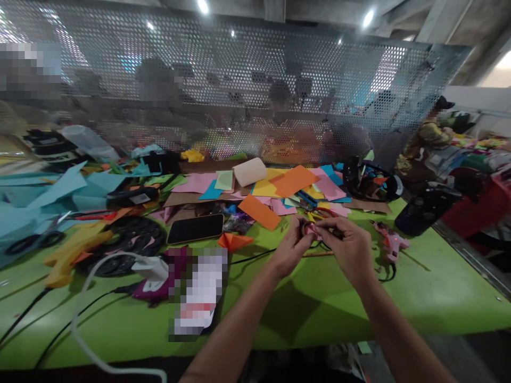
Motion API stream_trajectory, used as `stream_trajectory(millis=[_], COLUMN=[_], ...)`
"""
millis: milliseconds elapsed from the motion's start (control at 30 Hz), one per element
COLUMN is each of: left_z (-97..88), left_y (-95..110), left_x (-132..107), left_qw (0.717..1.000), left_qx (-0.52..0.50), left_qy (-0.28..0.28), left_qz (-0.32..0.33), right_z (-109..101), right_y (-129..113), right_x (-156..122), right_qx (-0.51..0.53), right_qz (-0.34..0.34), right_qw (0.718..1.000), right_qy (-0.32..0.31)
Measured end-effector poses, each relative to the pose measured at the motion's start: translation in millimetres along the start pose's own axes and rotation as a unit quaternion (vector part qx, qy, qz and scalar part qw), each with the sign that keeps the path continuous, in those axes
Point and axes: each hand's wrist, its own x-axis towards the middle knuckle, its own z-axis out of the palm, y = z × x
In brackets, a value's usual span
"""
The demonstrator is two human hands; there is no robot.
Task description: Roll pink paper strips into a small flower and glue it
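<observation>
My left hand [290, 246] and my right hand [348, 246] meet above the green table [319, 303], fingers pinched together on a small pink paper piece [310, 229] held between them. A thin wooden stick [317, 254] lies on the table just under my hands. A pink glue gun [391, 243] rests to the right of my right hand, its black cord trailing beneath it.
Coloured paper sheets [291, 183] and a paper roll [249, 171] litter the back. A black phone [195, 227], an orange folded paper [235, 240], scissors [34, 240], cables and a white charger [151, 267] lie left. A perforated metal screen [239, 90] stands behind. A person [431, 135] sits far right.
</observation>
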Motion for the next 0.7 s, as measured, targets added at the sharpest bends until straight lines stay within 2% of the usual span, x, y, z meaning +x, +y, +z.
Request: stream_trajectory(millis=[233, 467, 700], left_z=[-1.0, -1.0, -0.4], left_y=[1.8, 4.2, 6.0], left_x=[-0.1, -2.2, -1.9], left_qw=[0.999, 0.997, 0.996], left_qx=[0.042, 0.078, 0.088], left_qy=[-0.015, -0.024, -0.026], left_qz=[0.003, 0.015, 0.016], right_z=[-11.9, -15.8, -12.4], right_y=[-7.6, -12.0, -14.5], right_x=[9.8, 17.5, 17.3], right_qx=[-0.139, -0.241, -0.329], right_qz=[-0.100, -0.129, -0.140], right_qw=[0.982, 0.951, 0.921], right_qy=[-0.082, -0.143, -0.155])
